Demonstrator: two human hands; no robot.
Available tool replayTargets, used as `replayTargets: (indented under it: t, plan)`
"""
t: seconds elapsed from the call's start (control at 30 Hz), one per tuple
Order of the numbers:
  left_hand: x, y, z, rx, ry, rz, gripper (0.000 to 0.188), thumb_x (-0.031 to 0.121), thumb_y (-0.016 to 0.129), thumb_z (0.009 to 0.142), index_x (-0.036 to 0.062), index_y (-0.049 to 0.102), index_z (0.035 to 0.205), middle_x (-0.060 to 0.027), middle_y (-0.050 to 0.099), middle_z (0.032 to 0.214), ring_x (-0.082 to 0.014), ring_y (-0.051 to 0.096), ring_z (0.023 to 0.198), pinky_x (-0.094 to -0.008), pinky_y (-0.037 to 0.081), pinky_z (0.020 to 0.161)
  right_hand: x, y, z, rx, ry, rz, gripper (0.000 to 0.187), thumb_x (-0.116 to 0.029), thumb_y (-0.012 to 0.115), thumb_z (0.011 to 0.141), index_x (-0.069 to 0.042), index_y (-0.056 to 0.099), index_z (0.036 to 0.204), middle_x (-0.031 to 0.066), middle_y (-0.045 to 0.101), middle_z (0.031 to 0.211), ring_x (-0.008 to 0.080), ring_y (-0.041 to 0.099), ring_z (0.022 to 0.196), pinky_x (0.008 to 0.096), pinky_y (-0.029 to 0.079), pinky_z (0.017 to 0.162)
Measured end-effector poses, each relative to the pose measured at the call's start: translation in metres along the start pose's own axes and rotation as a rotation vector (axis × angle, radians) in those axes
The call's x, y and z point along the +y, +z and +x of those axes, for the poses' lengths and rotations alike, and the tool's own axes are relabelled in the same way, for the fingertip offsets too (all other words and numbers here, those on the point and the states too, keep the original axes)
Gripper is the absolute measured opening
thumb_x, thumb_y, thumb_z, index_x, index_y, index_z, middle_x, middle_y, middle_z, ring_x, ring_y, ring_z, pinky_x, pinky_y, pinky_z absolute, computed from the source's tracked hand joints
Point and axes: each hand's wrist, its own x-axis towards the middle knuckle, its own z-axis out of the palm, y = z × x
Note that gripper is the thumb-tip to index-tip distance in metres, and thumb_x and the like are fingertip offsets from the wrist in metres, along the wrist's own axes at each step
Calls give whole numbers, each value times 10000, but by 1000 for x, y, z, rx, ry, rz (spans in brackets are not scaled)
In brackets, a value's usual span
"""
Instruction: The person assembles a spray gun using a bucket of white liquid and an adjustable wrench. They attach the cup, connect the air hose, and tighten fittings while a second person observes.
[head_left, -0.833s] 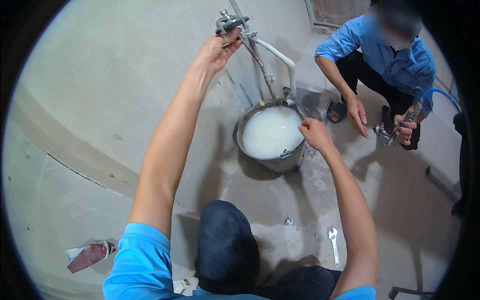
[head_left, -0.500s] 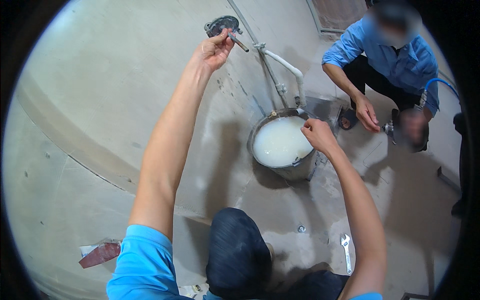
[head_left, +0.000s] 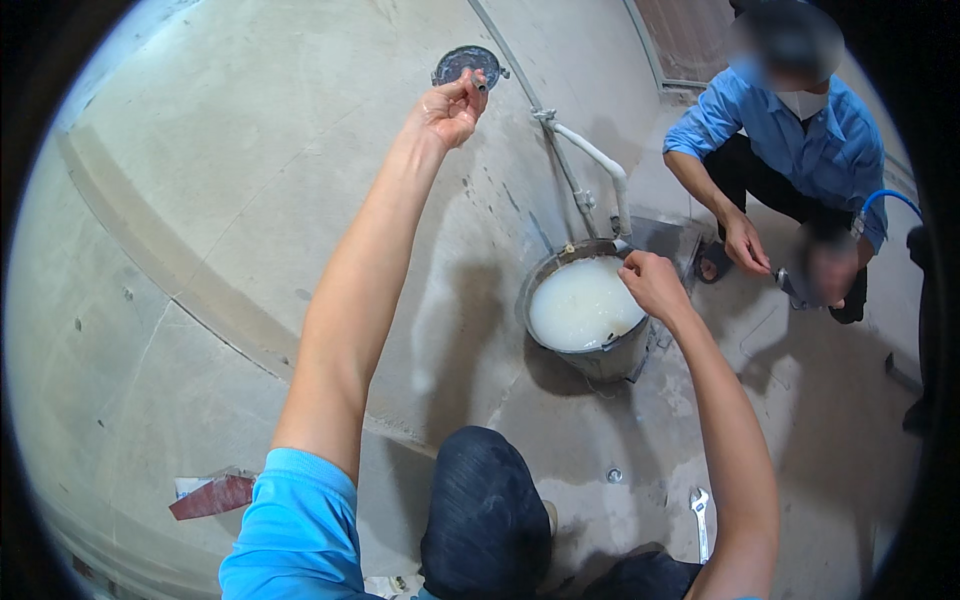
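Seemingly mid-hold, the left hand [head_left: 450, 112] grips a dark round fitting [head_left: 468, 62] aloft, the right hand [head_left: 655, 285] curls by the bucket [head_left: 598, 365], its hold unclear, and the next move calls for steadiness.

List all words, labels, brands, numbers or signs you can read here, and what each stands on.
None can be read.
Wrench: any markings are too small to read.
Red and white thing on the left: any print is too small to read.
Disc at the left hand: no lettering can be made out.
Bucket: no lettering can be made out.
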Motion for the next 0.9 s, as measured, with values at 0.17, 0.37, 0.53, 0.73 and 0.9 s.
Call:
replayTargets:
  t: [0.17,0.37,0.53,0.73,0.9]
  plan:
    - [-2,6,-7,-2,-24,-23,86,-30,587,984,-98,590,1034,-217,628,1024,-256,662,845,-216,662,637,-2,-4,2,23,-27,13,283,-215,645,903,48,715,980,276,715,943,433,693,951,492,526,891]
    - [-23,-19,-14,-72,120,445,152,33,660,965,-36,658,1101,-133,683,1020,-202,679,924,-229,583,694,-3,-18,12,98,-70,9,319,-265,647,914,29,723,1010,236,730,931,373,720,907,438,545,817]
    - [-102,-70,-38,-60,230,672,244,130,671,984,12,658,1198,-76,693,1145,-190,650,1054,-317,511,896,6,-27,10,112,-10,16,351,-300,633,919,15,734,1036,225,739,988,358,721,947,423,541,865]
    - [-210,-110,-77,16,124,656,200,98,680,965,33,687,1154,-58,715,1109,-173,645,1035,-303,478,899,15,-28,2,85,77,13,340,-299,641,906,7,746,1006,239,734,970,399,708,966,458,539,894]
    - [-262,-118,-103,-43,109,710,159,37,713,908,42,723,1066,-37,745,1030,-137,646,977,-292,464,910,18,-38,1,147,165,138,382,-354,623,955,12,734,979,121,731,801,186,697,708,346,545,683]
